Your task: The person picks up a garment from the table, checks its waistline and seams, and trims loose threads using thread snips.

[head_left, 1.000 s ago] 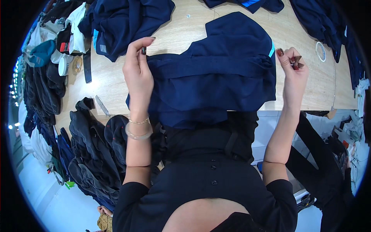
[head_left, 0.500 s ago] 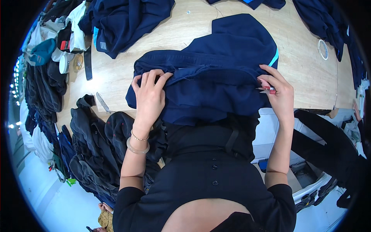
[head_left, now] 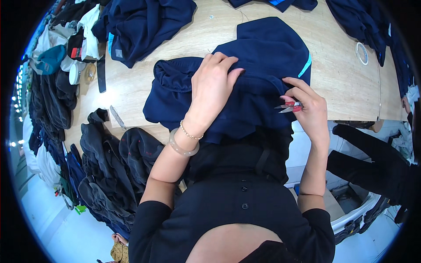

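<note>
The navy garment lies rumpled on the desk under and between your two hands, its near edge hanging toward your lap. Your left hand rests on it with fingers bent and thumb apart from the forefinger; whether it pinches any cloth, you cannot tell from here. Just left of that hand, the garment's gathered opening bulges in folds. Your right hand is closed around red-handled snips, their blades parted and pointing left over the cloth, while its forefinger reaches to the garment's right edge. Just beyond that forefinger runs a light blue strip on the garment.

On your left wrist sit a beaded bracelet and a pale bangle. Left of that wrist lies a slim greyish piece, and nearer you, dark garments are heaped. Well left of your left hand, you have a black strip, an amber roll and a round white container. Beyond the same hand, to its left, another navy piece is bunched. Beyond your right hand, to its right, lie a white ring and, farther off, more navy clothing.
</note>
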Demonstrator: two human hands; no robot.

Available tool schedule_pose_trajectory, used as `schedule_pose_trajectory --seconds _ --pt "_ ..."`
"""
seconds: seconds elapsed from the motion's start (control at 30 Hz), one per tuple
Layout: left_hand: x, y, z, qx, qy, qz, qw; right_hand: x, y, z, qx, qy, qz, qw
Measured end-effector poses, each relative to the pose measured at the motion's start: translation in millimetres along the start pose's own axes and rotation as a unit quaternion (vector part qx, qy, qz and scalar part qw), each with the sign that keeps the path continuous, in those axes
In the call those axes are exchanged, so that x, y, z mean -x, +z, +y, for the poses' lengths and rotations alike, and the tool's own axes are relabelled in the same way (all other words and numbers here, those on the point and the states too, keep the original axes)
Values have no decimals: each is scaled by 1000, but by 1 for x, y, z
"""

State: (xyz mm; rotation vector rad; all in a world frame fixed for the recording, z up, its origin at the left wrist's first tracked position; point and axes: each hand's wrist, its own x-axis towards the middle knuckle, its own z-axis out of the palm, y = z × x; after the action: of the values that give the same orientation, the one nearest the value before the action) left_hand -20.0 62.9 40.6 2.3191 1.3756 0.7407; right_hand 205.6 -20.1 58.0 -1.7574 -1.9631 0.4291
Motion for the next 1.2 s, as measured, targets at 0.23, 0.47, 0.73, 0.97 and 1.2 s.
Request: schedule_pose_trajectory --seconds 0.23,0.47,0.73,0.97,1.2 --pt "4 5 -8 14 -18 -25 999 -7 -6 -17 -157 45 21 986" --pt "12 9 -14 123 -116 -14 986 -29 12 -30 -259 112 -52 958" --pt "8 -11 -17 200 -70 -67 975 -31 22 -37 -196 107 18 975" --pt "5 -8 -19 177 -85 -90 976 -24 35 -43 -235 140 27 962" --pt "10 -12 -18 204 -124 -89 967 -16 60 -38 -246 103 87 960"
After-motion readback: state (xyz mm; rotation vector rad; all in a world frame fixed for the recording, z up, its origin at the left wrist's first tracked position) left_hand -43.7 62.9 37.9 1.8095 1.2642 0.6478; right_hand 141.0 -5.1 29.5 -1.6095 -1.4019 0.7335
